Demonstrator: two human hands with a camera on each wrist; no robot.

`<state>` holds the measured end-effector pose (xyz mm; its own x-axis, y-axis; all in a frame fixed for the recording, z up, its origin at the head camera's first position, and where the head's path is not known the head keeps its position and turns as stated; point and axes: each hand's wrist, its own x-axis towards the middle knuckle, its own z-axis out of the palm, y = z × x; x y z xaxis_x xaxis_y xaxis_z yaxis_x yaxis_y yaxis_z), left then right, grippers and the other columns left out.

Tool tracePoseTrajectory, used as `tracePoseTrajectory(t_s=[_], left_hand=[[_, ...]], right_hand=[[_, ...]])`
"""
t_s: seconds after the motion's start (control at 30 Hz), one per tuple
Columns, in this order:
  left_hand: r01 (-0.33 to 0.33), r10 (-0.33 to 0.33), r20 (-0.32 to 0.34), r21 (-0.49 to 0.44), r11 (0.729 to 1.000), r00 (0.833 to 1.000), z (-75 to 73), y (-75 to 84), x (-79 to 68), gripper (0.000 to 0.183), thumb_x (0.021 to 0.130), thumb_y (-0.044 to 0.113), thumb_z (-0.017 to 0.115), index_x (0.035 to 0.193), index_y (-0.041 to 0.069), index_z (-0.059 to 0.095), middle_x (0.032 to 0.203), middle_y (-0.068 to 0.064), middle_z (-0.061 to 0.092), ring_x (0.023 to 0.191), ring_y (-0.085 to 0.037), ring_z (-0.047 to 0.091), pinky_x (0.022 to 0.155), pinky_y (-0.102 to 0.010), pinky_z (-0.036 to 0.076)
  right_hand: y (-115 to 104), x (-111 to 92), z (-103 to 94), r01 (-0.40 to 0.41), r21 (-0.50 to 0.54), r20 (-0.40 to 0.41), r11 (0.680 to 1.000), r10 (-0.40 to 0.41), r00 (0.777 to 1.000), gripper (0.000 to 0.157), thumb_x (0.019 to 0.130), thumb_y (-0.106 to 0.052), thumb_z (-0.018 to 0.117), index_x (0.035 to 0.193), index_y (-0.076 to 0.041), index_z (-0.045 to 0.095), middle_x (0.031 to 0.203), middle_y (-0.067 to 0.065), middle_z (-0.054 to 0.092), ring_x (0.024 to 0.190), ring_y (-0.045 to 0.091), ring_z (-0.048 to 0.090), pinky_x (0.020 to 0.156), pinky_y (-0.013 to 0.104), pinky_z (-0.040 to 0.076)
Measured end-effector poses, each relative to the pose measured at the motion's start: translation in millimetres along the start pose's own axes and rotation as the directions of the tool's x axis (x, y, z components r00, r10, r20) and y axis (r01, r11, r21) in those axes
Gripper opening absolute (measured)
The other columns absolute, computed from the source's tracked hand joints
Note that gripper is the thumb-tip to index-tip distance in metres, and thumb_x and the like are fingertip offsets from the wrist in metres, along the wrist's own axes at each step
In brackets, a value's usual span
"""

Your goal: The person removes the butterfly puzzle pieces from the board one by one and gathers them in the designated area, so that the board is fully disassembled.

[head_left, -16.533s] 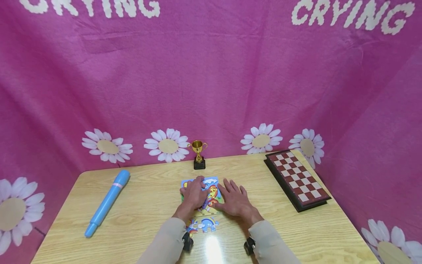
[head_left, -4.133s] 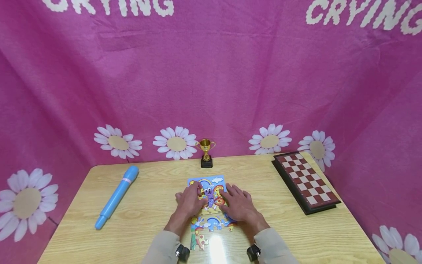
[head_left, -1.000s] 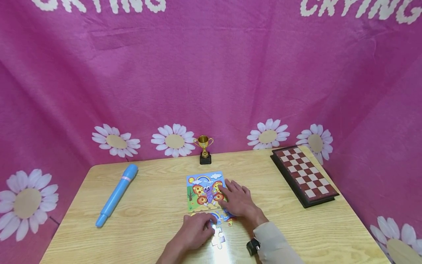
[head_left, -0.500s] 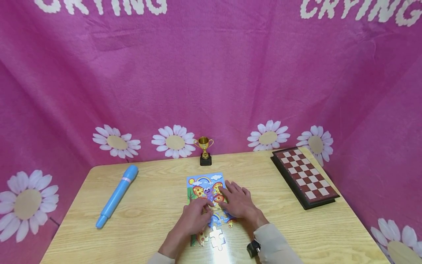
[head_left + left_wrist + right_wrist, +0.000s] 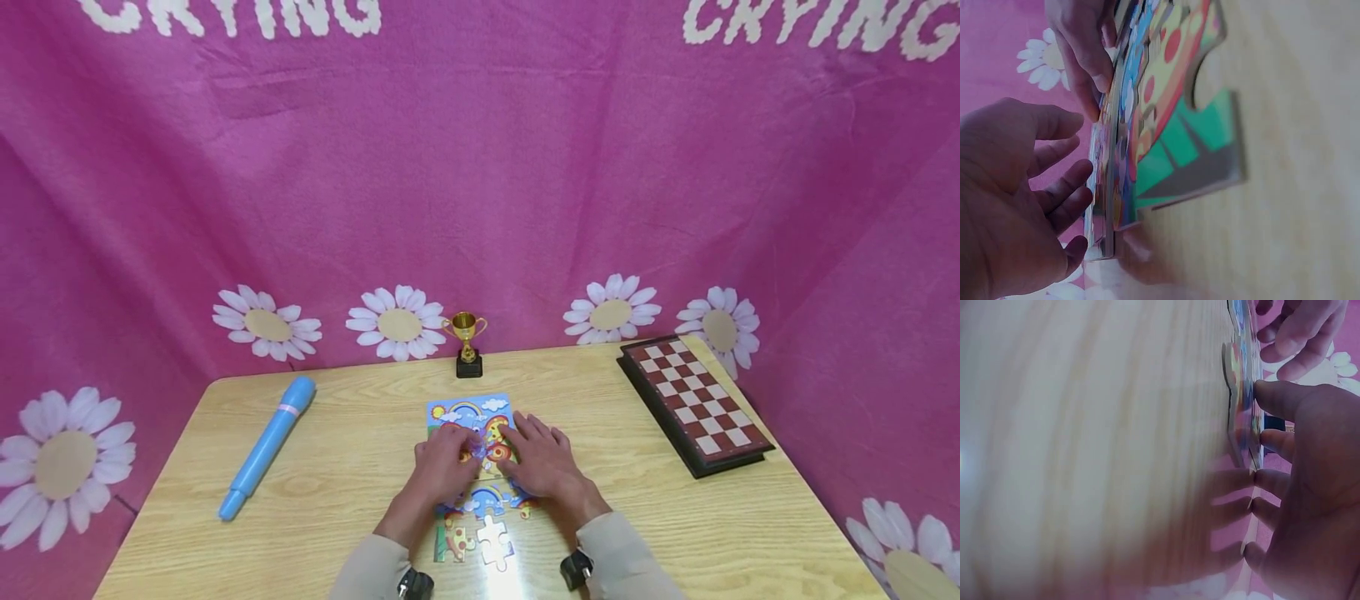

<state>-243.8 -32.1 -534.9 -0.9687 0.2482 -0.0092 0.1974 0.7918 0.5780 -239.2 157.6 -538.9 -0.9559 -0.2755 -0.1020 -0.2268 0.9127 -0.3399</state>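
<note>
"Blue-topped puzzle board [image 5: 477, 417]: position?"
"On the surface [image 5: 360, 433], under the left hand [image 5: 444, 460], whose slightly bent fingers stand apart."
"Right hand [image 5: 546, 460]?"
"Fingers spread, resting at the board's right edge; loose pieces [image 5: 495, 543] lie nearer."

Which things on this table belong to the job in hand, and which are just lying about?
Part of the job:
butterfly puzzle, left hand over it, right hand at its edge
loose puzzle pieces

Just lying about:
trophy
chessboard
blue tube
</note>
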Motion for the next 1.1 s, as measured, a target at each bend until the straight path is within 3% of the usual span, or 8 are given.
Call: tracePoseTrajectory(t_s=[0.43,0.63,0.87,1.1], left_hand=[[0.012,-0.016,0.030,0.127,0.992,0.999,5.1,-1.9,16.3,0.043,0.084,0.038,0.069,0.123,0.022,0.064,0.109,-0.003,0.058,0.098,-0.022,0.046,0.080,-0.045,0.033],[0.025,-0.031,0.046,0.124,0.992,0.998,6.9,-1.6,20.2,0.048,0.083,0.041,0.070,0.127,0.024,0.062,0.112,-0.004,0.057,0.099,-0.021,0.044,0.079,-0.043,0.031],[0.042,-0.046,0.034,0.099,0.994,0.998,7.4,-1.2,22.5,0.043,0.081,0.041,0.072,0.120,0.025,0.065,0.114,-0.003,0.059,0.101,-0.021,0.048,0.076,-0.042,0.030],[0.061,-0.062,0.021,0.059,0.996,0.998,6.7,0.6,24.8,0.038,0.081,0.037,0.075,0.115,0.023,0.066,0.104,0.000,0.061,0.097,-0.020,0.050,0.075,-0.042,0.029]], right_hand=[[3,0,1.2,0.001,0.043,-0.021,0.999,0.000,1.000,0.066,0.092,-0.044,0.057,0.148,-0.016,0.039,0.158,0.009,0.030,0.147,0.032,0.025,0.113,0.057,0.022],[8,-1,-0.6,-0.013,0.053,-0.014,0.998,0.014,1.000,0.070,0.091,-0.044,0.059,0.149,-0.013,0.036,0.159,0.007,0.029,0.147,0.030,0.025,0.114,0.054,0.022],[10,-1,-1.8,0.007,0.051,-0.010,0.999,-0.006,1.000,0.070,0.090,-0.044,0.060,0.149,-0.011,0.037,0.158,0.008,0.030,0.146,0.031,0.026,0.113,0.054,0.023],[9,-1,-2.3,0.004,0.055,-0.008,0.998,-0.004,1.000,0.071,0.090,-0.044,0.062,0.148,-0.011,0.039,0.158,0.007,0.030,0.147,0.030,0.026,0.113,0.054,0.023]])
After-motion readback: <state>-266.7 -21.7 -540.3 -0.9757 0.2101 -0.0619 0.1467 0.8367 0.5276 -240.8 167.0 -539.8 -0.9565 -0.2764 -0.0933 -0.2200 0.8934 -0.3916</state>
